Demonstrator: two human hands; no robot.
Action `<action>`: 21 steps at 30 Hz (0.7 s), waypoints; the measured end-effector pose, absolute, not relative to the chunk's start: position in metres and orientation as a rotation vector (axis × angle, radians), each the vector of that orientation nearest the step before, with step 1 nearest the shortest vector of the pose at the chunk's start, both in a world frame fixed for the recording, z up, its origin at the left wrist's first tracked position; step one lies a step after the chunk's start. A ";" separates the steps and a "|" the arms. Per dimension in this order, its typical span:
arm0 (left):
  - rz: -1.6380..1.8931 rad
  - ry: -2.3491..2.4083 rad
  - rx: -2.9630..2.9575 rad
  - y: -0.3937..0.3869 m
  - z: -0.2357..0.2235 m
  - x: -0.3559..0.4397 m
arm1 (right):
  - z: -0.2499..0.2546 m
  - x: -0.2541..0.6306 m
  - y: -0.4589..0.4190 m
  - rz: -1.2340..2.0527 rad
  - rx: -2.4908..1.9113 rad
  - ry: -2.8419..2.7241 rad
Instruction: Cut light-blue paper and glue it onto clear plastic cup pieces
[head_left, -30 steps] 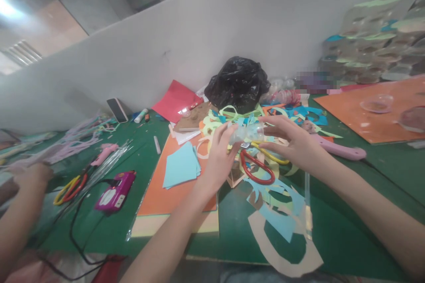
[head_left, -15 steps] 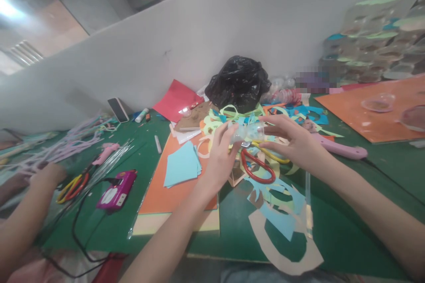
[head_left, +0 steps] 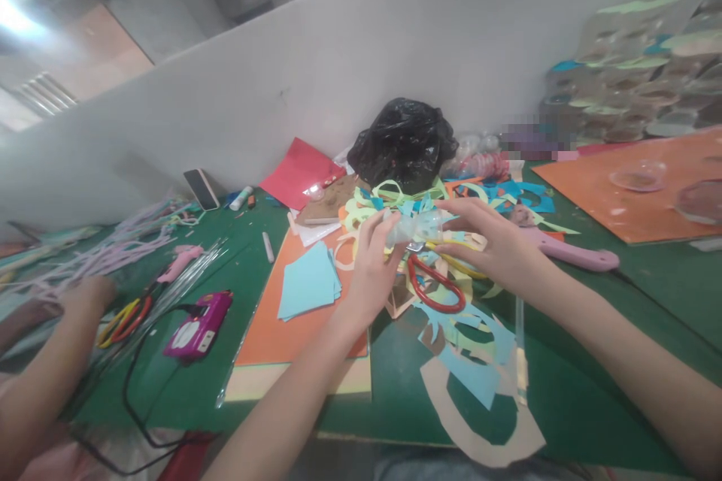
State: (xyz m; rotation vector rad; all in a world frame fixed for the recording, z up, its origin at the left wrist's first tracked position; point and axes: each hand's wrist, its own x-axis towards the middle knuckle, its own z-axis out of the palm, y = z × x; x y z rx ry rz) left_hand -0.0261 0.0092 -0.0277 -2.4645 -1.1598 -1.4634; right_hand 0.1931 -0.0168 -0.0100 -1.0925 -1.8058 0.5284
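Observation:
Both my hands hold a small clear plastic cup (head_left: 418, 226) above the green table (head_left: 569, 383). My left hand (head_left: 372, 264) grips its left end with curled fingers. My right hand (head_left: 496, 248) pinches its right end. Bits of blue and green paper show through or on the cup. Just below it lie red-and-yellow scissors (head_left: 437, 282) among cut paper scraps (head_left: 477, 361).
A stack of light blue paper squares (head_left: 307, 282) lies on an orange sheet (head_left: 282, 331). A black bag (head_left: 403, 139) sits by the white partition. A magenta glue gun (head_left: 197, 325), a pink knife (head_left: 569, 252) and another person's arm (head_left: 50, 368) at left are near.
My hands and the cup stay almost in place; my right fingers have shifted slightly on the cup. The other person's hand at left has moved a little to the right.

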 end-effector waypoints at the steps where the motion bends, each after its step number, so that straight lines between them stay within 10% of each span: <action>1: -1.465 -1.181 -2.468 0.010 -0.028 -0.026 | -0.011 0.193 -0.017 0.506 -1.105 -1.825; 21: -1.467 -1.488 -2.629 0.010 -0.022 -0.025 | -0.008 0.185 -0.022 0.177 -1.155 -1.899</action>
